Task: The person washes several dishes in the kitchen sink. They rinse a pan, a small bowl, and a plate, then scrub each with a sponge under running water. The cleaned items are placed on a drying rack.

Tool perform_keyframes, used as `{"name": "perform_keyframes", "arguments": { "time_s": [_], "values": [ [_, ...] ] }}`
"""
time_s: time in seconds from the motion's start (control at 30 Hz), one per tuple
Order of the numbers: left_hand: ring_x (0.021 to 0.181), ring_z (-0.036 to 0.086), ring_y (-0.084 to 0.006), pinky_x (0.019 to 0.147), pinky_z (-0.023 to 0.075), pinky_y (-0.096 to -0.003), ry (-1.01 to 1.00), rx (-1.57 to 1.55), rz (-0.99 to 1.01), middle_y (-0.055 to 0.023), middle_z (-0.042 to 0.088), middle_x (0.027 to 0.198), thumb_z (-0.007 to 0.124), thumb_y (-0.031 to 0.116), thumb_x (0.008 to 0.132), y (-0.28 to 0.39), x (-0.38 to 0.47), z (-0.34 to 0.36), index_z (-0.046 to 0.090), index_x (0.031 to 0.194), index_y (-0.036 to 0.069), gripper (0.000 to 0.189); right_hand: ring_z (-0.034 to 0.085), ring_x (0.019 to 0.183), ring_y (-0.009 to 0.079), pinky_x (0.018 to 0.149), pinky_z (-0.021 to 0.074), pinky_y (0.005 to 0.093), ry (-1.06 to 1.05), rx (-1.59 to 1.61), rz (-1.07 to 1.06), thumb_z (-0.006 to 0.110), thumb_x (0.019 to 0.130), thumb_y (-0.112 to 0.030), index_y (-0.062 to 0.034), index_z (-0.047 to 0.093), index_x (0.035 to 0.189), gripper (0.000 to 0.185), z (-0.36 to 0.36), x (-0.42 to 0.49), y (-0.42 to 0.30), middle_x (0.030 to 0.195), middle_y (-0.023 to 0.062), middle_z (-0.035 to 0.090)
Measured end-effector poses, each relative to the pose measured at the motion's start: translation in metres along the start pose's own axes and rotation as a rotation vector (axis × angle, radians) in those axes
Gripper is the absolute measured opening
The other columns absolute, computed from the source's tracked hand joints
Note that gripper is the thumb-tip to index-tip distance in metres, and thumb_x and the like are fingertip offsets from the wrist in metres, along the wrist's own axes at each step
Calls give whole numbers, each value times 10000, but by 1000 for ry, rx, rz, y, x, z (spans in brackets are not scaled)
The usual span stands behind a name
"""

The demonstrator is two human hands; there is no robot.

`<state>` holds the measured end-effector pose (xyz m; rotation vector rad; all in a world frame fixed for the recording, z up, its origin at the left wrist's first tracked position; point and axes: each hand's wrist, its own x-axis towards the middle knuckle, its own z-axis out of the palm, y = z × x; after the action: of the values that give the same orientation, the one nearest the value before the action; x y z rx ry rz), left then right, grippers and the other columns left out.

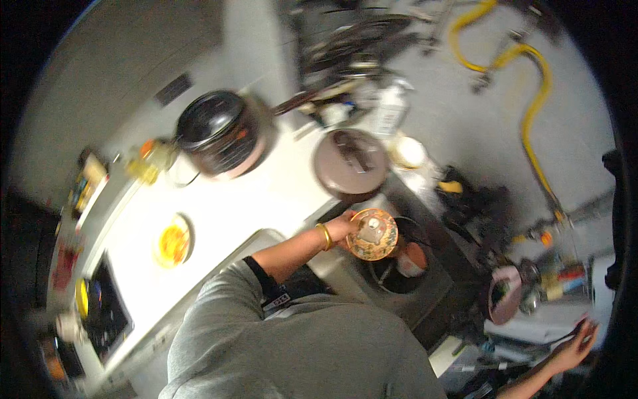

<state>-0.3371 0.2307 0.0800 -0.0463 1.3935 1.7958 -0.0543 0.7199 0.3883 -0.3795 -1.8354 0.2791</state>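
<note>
My left hand [344, 229], with a gold bangle at the wrist, grips the edge of a small plate [373, 234] with a patterned rim. Brownish residue and a small pale lump show on the plate's middle. It is held above the metal sink area, partly over a dark round pan [394, 279]. A cup or bowl [412, 259] with an orange-brown inside rests in that pan. Far off at the lower right, my right hand [578, 344] is stretched out over a worktop. A dark shape lies by its fingers; blur hides whether it is held.
A lidded pot [351, 162] stands just beyond the sink, a black cooker [219, 132] further left. On the white counter [259, 194] sits a plate of yellow-orange food [173, 244]. A pinkish pan [503, 294] is near my right hand. A yellow hose [531, 114] runs along the wall.
</note>
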Motion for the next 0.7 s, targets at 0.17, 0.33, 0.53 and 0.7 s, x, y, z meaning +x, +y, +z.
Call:
{"name": "perform_keyframes", "arguments": {
  "time_s": [0.17,0.33,0.53,0.7],
  "values": [
    [1059,571,-293,821,531,-446,42,-299,126,-150,489,1250,605,144,707,-3,-107,-95,300,1349,71,714,586,799,179,707,498,299,-628,619,786,608,832,-68,-1,382,1286,511,110,-152,-73,972,108,592],
    [1066,560,-293,831,533,-435,339,-492,241,-144,483,1255,560,124,770,-42,-199,-192,322,1326,95,606,600,718,177,653,503,285,-1126,1204,870,512,868,-118,-47,470,1194,337,186,-210,-201,942,112,609],
    [955,602,-243,729,565,-373,767,-600,235,-109,566,1098,571,118,822,-89,-222,-282,403,1217,122,428,394,470,78,452,330,228,-2088,823,835,471,849,-142,-107,451,1164,318,247,-327,-306,642,32,492],
    [709,661,-214,522,549,-300,838,-495,95,-113,632,952,628,155,815,-105,-226,-319,410,1213,120,456,410,473,91,465,359,257,-2159,692,868,457,837,-107,-87,426,1111,277,279,-374,-369,615,24,419]
  ]
}}
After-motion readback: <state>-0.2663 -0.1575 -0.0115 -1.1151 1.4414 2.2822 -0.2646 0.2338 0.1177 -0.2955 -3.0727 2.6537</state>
